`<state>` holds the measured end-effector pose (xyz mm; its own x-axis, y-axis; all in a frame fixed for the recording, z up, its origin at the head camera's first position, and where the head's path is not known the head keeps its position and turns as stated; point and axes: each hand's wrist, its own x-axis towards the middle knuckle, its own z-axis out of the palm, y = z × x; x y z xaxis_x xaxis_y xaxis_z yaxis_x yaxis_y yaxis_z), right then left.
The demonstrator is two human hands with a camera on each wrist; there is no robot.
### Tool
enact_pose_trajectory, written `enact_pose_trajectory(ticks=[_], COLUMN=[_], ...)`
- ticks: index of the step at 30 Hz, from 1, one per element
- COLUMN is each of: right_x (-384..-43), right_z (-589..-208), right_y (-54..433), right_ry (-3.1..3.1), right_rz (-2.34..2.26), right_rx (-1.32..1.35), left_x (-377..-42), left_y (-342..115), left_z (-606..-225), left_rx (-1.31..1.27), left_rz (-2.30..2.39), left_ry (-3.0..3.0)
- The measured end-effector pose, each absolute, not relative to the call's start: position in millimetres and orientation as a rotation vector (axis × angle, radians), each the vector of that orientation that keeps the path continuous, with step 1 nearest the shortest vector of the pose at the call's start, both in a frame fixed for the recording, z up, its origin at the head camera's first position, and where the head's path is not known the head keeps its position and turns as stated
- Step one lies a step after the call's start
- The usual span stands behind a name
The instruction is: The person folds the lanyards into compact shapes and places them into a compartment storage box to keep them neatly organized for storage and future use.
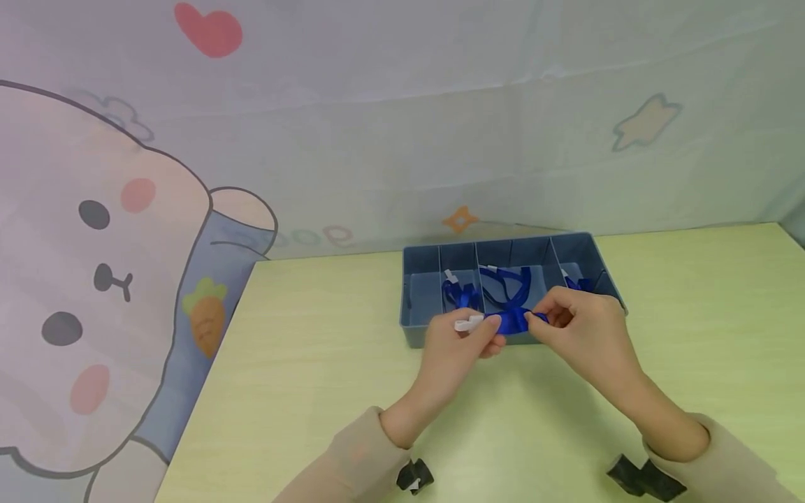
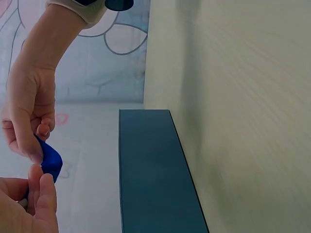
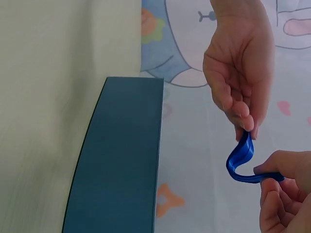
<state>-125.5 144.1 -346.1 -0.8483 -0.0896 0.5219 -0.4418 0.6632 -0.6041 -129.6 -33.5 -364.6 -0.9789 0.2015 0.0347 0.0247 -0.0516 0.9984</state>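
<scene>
A blue lanyard (image 1: 511, 323) is stretched between both hands just above the front edge of a blue-grey divided box (image 1: 411, 337). My left hand (image 1: 454, 349) pinches its left part between thumb and fingers, with a white clip (image 1: 468, 323) sticking out by the thumb. The right hand (image 1: 588, 339) pinches the other end. In the right wrist view the strap (image 3: 238, 167) bends in a curve between the hands. Behind it, another blue strap (image 1: 523, 279) lies looped in the wide middle compartment; I cannot tell if it joins the held one.
More blue lanyards lie in the box: one bundle (image 1: 462, 295) left of the middle, and another (image 1: 580, 283) in the right compartment, partly hidden by the right hand. The box stands on a yellow-green table (image 1: 314, 349), close to a printed cloth (image 1: 402, 154) behind.
</scene>
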Motion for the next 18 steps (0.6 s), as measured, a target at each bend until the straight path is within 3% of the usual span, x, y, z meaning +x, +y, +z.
enact_pose_trajectory(ticks=[6, 18], right_x=[-124, -130], right_z=[-344, -347], right_y=[140, 144], right_ry=[-2.445, -2.188], right_rz=[1.294, 2.345], right_rx=[0.374, 0.267], left_x=[-129, -124], left_y=[-28, -22], left_z=[-363, -357], left_rx=[0.292, 0.377], left_rz=[2.200, 2.201], left_ry=[2.080, 2.084])
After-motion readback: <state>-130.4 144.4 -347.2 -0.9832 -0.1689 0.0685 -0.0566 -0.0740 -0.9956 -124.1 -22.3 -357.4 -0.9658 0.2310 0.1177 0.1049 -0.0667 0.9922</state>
